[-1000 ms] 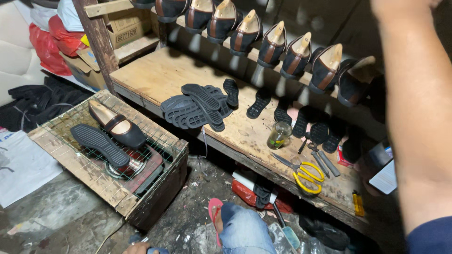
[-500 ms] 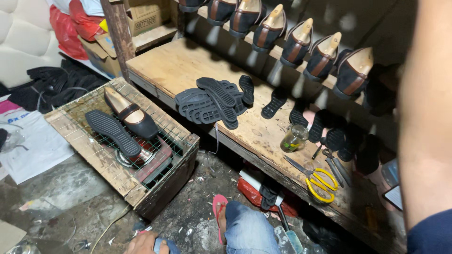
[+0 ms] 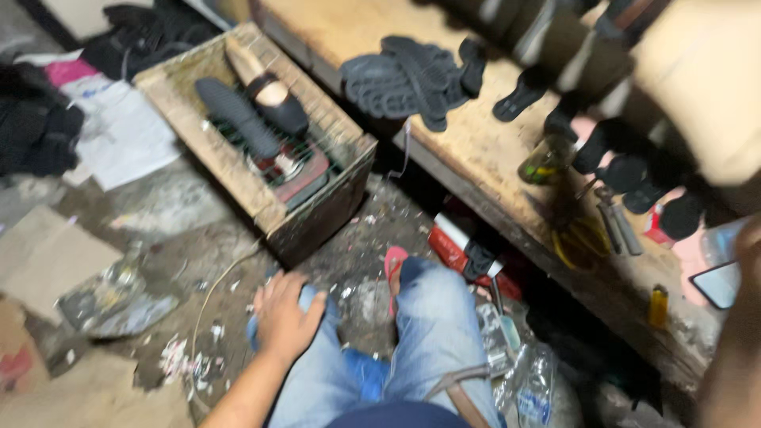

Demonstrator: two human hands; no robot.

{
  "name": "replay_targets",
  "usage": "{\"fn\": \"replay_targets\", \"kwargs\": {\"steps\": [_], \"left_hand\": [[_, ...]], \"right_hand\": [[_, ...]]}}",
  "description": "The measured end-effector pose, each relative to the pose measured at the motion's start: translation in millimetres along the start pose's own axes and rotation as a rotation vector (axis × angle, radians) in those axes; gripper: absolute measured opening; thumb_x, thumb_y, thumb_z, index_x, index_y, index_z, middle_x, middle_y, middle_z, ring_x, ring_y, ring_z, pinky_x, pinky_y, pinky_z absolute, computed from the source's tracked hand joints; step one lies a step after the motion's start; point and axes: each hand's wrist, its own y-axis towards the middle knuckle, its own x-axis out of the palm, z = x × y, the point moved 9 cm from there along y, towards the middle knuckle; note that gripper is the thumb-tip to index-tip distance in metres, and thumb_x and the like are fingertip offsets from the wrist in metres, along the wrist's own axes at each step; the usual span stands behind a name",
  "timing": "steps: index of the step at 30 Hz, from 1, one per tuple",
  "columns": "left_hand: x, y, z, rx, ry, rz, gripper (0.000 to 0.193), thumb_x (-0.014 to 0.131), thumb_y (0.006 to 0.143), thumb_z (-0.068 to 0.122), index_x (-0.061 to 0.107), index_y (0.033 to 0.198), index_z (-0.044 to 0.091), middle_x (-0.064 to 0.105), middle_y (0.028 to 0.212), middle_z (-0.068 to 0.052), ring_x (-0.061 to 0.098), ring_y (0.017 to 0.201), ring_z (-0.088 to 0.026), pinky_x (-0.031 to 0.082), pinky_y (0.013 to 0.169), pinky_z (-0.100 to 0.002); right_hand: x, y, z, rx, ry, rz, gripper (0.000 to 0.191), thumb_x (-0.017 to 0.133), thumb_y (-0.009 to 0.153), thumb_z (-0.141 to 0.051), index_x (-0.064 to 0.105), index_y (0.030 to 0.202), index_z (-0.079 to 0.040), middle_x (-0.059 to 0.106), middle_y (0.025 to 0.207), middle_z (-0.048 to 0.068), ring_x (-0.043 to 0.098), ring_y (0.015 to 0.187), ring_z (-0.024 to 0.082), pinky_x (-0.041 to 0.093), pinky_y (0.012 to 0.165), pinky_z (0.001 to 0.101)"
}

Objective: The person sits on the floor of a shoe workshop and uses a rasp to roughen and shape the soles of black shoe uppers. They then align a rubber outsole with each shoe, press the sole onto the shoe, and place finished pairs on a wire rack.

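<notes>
My left hand (image 3: 285,321) rests flat on my left knee in blue jeans (image 3: 428,333), fingers loosely apart and holding nothing. Only my right forearm (image 3: 697,87) shows, a pale blur raised at the upper right; the hand itself is out of frame. Ahead of my knees stands a wooden crate (image 3: 230,186) topped with a wire grid. A black and tan shoe (image 3: 273,99) and a black sole (image 3: 238,119) lie on it. On the low wooden bench (image 3: 483,150) to the right lies a pile of black soles (image 3: 408,79).
On the bench are a small glass jar (image 3: 543,162), yellow-handled scissors (image 3: 579,238), a yellow lighter (image 3: 658,305) and a phone (image 3: 717,281). White papers (image 3: 127,135) and dark cloth (image 3: 36,131) lie left of the crate. The floor is littered with scraps.
The view has tilted down and to the left, with blur. My left hand and both knees have come into view. The row of shoes at the back has left the frame.
</notes>
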Motion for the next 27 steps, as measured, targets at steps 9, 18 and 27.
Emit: {"fn": "replay_targets", "kwargs": {"steps": [9,18,27], "left_hand": [[45.3,-70.6,63.6,-0.729,-1.855,-0.173,0.04,0.068,0.09,0.025,0.059,0.121,0.001,0.06,0.1,-0.009,0.059,0.09,-0.024,0.051,0.079,-0.038],[-68.9,-69.4,49.5,-0.302,-1.814,-0.286,0.042,0.069,0.081,0.009,0.059,0.12,-0.004,0.068,0.094,-0.011,0.067,0.079,-0.023,0.058,0.073,-0.039],[-82.4,-51.5,52.4,-0.23,-1.818,-0.31,0.047,0.067,0.081,0.008,0.059,0.125,-0.007,0.069,0.1,-0.015,0.068,0.084,-0.024,0.058,0.076,-0.04]], "right_hand": [[81.1,-284.0,-36.2,-0.042,-0.107,-0.855,0.059,0.088,0.073,-0.018,0.065,0.126,-0.003,0.067,0.11,0.012,0.066,0.1,0.017,0.053,0.085,0.0302],[-7.8,-421.2,147.2,1.091,-0.734,-0.96,0.053,0.084,0.077,-0.023,0.063,0.12,0.0,0.069,0.094,0.01,0.064,0.088,0.016,0.051,0.081,0.0313],[56.0,-286.1,137.9,0.787,-0.16,-0.732,0.044,0.079,0.076,-0.025,0.068,0.114,-0.006,0.069,0.09,0.003,0.061,0.081,0.012,0.048,0.074,0.0282]]}}
